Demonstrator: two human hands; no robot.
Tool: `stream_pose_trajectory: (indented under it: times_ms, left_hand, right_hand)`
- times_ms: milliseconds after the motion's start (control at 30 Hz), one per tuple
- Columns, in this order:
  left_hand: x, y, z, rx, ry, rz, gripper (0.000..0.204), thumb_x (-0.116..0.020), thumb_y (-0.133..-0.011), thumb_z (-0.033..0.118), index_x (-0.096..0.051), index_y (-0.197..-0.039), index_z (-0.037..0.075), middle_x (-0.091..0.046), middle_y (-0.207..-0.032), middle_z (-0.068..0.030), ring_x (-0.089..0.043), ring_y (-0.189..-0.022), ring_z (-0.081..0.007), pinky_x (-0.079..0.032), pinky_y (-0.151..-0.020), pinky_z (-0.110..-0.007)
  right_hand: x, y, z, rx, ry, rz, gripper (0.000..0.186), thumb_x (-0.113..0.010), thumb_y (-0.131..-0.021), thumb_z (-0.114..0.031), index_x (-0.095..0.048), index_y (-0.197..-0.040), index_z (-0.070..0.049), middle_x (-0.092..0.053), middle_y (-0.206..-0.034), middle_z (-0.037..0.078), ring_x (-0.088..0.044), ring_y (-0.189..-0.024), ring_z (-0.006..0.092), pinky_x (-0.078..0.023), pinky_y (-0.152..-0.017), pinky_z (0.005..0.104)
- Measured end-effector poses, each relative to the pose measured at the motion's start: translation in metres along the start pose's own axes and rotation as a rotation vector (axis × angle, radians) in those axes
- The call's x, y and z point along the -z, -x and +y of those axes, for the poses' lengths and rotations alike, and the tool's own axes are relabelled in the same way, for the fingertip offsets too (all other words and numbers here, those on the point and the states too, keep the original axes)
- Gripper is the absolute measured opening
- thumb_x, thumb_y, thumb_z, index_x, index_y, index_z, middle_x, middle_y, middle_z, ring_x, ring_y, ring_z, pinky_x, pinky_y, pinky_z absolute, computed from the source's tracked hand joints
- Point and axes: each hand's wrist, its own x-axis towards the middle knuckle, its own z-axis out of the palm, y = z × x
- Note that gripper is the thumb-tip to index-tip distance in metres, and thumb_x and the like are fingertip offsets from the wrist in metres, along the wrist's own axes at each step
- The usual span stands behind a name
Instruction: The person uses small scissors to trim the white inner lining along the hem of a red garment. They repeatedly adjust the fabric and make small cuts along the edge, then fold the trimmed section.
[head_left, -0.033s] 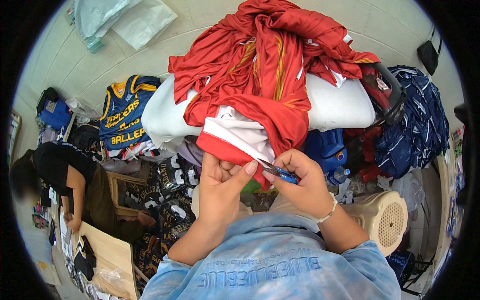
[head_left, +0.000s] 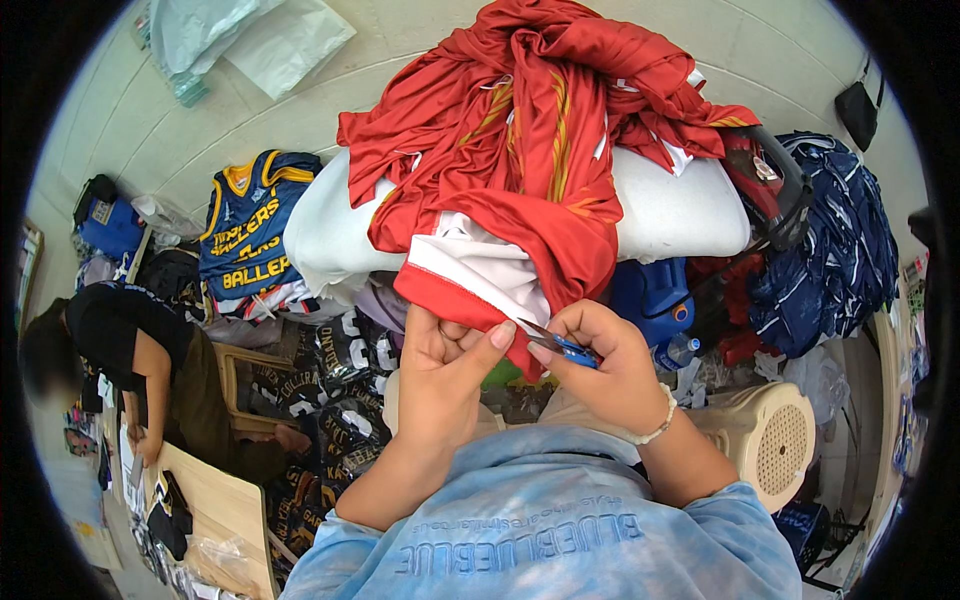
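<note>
- At the lower edge a pale blue tie-dyed top [head_left: 540, 540] is seen, from which both forearms rise toward the middle of the view.
- The left hand [head_left: 445, 375] is closed on the hem of a red garment [head_left: 520, 190]; its thumb and fingers are pinched on the red band where a white lining [head_left: 480, 270] is turned out.
- The right hand [head_left: 605, 365], with a pale bracelet [head_left: 660, 425] at the wrist, is wrapped narrowly around small blue-handled snips [head_left: 565, 345]; the blades are pointed leftward and slightly up, at the pinched hem.
- The two hands are set just beside each other, thumb tips nearly touching; the hem lies directly above and between them, its edge running from upper left to lower right. The left hand is on the cloth itself, while the right meets it only through the snips.
- The rest of the red garment is heaped over a white rounded form [head_left: 680, 210] further off.
- To the right a cream perforated stool [head_left: 770, 450] and a pile of dark blue cloth [head_left: 830, 250] are seen.
- To the left lie a blue and yellow jersey [head_left: 245, 235] and black printed shirts [head_left: 330, 370]; a person in black [head_left: 130, 350] is seated by a wooden board [head_left: 215, 505].
</note>
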Motion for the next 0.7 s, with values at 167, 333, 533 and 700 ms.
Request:
stream_pose_trajectory:
  times_ms: [167,333,533,700]
  left_hand:
    - [0.002,-0.006,-0.001,0.032,0.077,-0.009,0.054,-0.058,-0.087,-0.005,-0.035,-0.135,0.005,-0.058,-0.116,-0.0096,-0.061,-0.105,-0.0178,-0.052,-0.086,-0.031]
    - [0.005,-0.013,0.005,0.012,0.113,0.034,0.051,-0.055,-0.09,0.0,-0.035,-0.136,0.007,-0.058,-0.119,-0.0097,-0.062,-0.104,-0.018,-0.055,-0.084,-0.032]
    - [0.013,-0.022,0.003,0.026,0.162,0.057,0.051,-0.052,-0.093,0.004,-0.033,-0.14,0.008,-0.056,-0.125,-0.0096,-0.061,-0.107,-0.0183,-0.055,-0.086,-0.033]
    - [0.03,-0.035,-0.011,0.106,0.236,0.123,0.051,-0.051,-0.094,0.006,-0.033,-0.141,0.009,-0.057,-0.125,-0.0083,-0.061,-0.108,-0.0181,-0.055,-0.087,-0.034]
  right_hand:
    - [0.011,-0.004,0.008,0.057,0.024,-0.037,0.015,-0.068,-0.081,-0.001,-0.055,-0.088,-0.003,-0.054,-0.073,-0.002,-0.046,-0.066,0.0033,-0.038,-0.058,0.0201]
    - [0.03,-0.003,0.011,0.072,0.091,-0.129,0.016,-0.068,-0.078,-0.002,-0.056,-0.088,-0.003,-0.055,-0.07,0.0,-0.047,-0.063,0.0049,-0.039,-0.057,0.022]
    - [0.068,0.007,-0.002,0.011,0.184,-0.367,0.014,-0.068,-0.076,-0.005,-0.06,-0.087,-0.003,-0.058,-0.071,0.003,-0.052,-0.062,0.0103,-0.041,-0.057,0.0252]
    - [0.084,0.013,-0.01,-0.075,0.22,-0.493,0.014,-0.07,-0.077,-0.007,-0.061,-0.086,-0.003,-0.059,-0.072,0.003,-0.054,-0.062,0.0108,-0.042,-0.057,0.0252]
